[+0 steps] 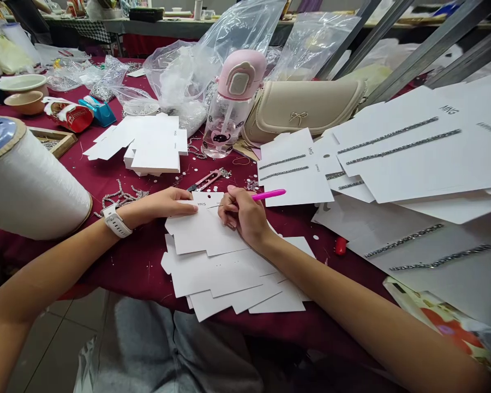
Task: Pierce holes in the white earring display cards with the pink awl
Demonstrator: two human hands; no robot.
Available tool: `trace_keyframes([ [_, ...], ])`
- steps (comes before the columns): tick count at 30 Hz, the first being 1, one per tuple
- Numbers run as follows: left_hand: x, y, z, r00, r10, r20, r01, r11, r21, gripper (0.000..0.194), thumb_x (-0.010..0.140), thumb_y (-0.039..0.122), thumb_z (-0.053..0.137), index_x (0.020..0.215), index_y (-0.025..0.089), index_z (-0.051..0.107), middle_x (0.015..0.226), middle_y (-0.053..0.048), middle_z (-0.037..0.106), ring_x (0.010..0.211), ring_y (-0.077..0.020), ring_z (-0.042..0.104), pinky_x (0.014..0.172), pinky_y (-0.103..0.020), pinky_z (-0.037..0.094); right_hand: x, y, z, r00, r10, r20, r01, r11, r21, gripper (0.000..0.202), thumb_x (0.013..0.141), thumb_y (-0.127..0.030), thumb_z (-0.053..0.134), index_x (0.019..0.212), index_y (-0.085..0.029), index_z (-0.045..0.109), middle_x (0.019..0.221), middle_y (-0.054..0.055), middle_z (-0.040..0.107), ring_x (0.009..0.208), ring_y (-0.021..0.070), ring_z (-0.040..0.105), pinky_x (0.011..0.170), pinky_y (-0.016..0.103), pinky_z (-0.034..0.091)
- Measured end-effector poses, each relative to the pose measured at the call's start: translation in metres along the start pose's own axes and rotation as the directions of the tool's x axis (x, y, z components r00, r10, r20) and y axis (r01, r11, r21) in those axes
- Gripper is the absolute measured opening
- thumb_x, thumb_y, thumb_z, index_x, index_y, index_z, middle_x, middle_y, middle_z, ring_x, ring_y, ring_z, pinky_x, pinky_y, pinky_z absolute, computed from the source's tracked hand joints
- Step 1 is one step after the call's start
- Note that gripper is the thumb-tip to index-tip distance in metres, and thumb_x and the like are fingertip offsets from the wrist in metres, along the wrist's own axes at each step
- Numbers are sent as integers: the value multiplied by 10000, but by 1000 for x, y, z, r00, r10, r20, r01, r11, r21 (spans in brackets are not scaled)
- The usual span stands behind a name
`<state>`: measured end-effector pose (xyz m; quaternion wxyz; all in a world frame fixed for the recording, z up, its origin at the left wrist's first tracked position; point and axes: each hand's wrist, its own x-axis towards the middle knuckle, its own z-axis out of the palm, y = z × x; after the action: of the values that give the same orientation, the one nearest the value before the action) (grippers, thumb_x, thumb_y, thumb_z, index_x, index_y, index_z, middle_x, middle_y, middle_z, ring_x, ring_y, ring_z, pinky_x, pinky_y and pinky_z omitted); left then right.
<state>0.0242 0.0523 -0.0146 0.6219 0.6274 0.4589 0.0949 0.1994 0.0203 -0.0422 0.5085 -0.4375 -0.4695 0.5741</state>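
My right hand is closed around a bright pink pen, and its fingers rest over a white card printed "MNG". What the pen's tip touches is hidden by the fingers. On the left part of that card lies my left hand, thumb on top and fingers at its upper edge, with a white watch on the wrist. More white cards are fanned out beneath, towards the table's front edge. A pink-handled cutter lies just behind the card, and silver chain pieces are behind my left wrist.
A large white spool stands at the left. Behind are stacked cards, a pink-lidded bottle and a beige bag. Cards bearing chains spread over the right side, near a red cap.
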Motion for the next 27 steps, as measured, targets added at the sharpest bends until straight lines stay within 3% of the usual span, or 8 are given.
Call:
trace_keyframes([
  [10, 2, -4, 0, 997, 73, 4, -73, 997, -38, 303, 658, 359, 631, 860, 141, 570, 785, -25, 617, 628, -118, 568, 566, -227, 433, -4, 1, 5, 997, -49, 65, 60, 982, -182, 413, 800, -305, 404, 413, -182, 328, 350, -35, 381, 322, 44, 304, 349, 205, 220],
  [14, 0, 0, 1, 999, 28, -19, -28, 999, -20, 287, 651, 346, 630, 839, 136, 580, 754, -23, 619, 605, -118, 564, 543, -224, 426, -2, -3, -1, 992, -19, -122, 22, 999, 23, 398, 775, -320, 353, 407, -204, 255, 302, -41, 325, 269, 55, 234, 303, 219, 156],
  [18, 0, 1, 1, 999, 2, -37, -1, 1000, 21, 304, 645, 359, 631, 844, 134, 585, 771, -34, 628, 635, -138, 581, 556, -234, 433, 1, -4, -5, 944, -23, -328, 61, 992, 108, 370, 721, -270, 368, 395, -207, 206, 321, -58, 203, 261, 58, 245, 301, 222, 151],
  [27, 0, -2, 0, 999, 32, -27, -31, 999, 36, 328, 643, 382, 628, 859, 137, 593, 790, -45, 639, 652, -150, 593, 562, -240, 444, 3, 5, -5, 919, -46, -391, 49, 999, -3, 309, 659, -198, 401, 418, -201, 208, 366, -66, 224, 278, 45, 249, 309, 222, 156],
])
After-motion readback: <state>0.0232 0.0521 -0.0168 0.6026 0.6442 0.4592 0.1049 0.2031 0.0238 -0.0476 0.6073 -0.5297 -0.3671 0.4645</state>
